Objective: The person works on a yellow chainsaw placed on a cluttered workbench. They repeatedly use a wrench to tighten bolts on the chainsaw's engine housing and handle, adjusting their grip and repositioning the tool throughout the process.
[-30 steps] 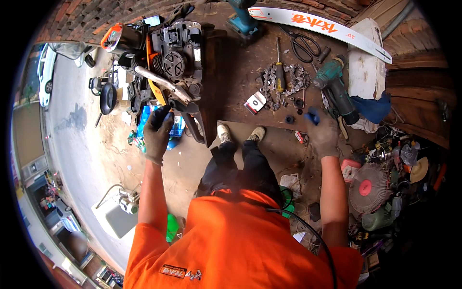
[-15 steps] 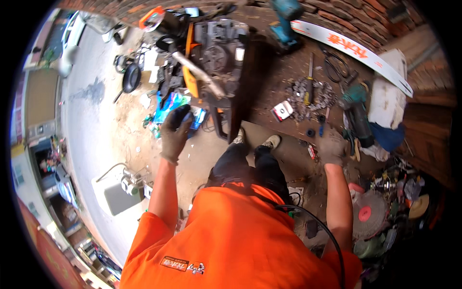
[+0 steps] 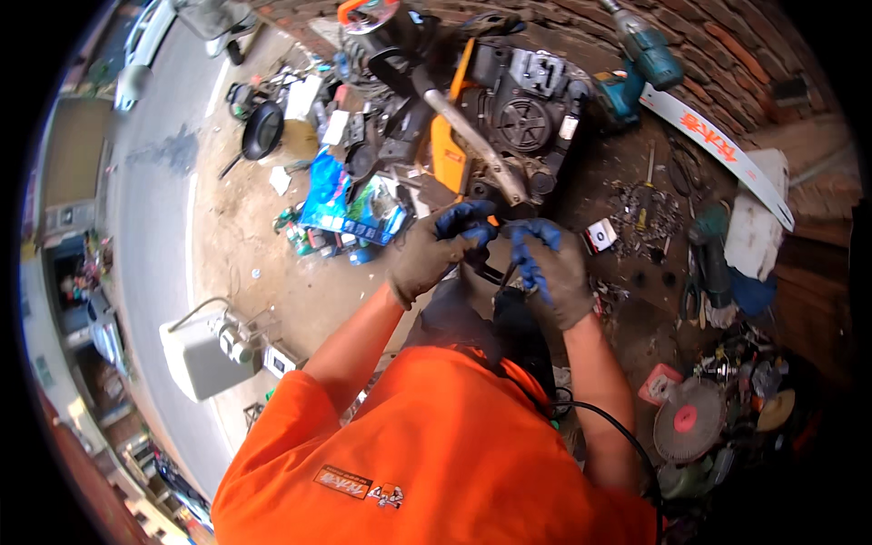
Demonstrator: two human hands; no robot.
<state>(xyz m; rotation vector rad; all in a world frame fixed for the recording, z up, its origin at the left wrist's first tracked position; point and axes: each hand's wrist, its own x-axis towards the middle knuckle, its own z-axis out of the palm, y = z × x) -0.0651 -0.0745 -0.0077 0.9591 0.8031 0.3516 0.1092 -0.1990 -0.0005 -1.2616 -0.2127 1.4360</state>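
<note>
My left hand, in a grey glove with blue fingertips, is closed with its fingers curled around something small and dark that shows an orange spot. Close beside it, my right hand, gloved alike, has its fingers bent and pinched around a small dark piece that I cannot name. Both hands meet in front of my body, above my legs. Just beyond them stands a dark, dirty machine body with a round finned cover and a yellow-orange part. A worn pale handle bar slants across it.
At right on the brown bench lie a screwdriver, a heap of chain, a small white box and a white guide bar. A teal cordless tool stands behind. A blue bag lies left; a round fan grille sits lower right.
My right hand has come left from the bench, and my left hand has moved right; they now meet in front of me. The view has shifted, so the machine appears farther right.
</note>
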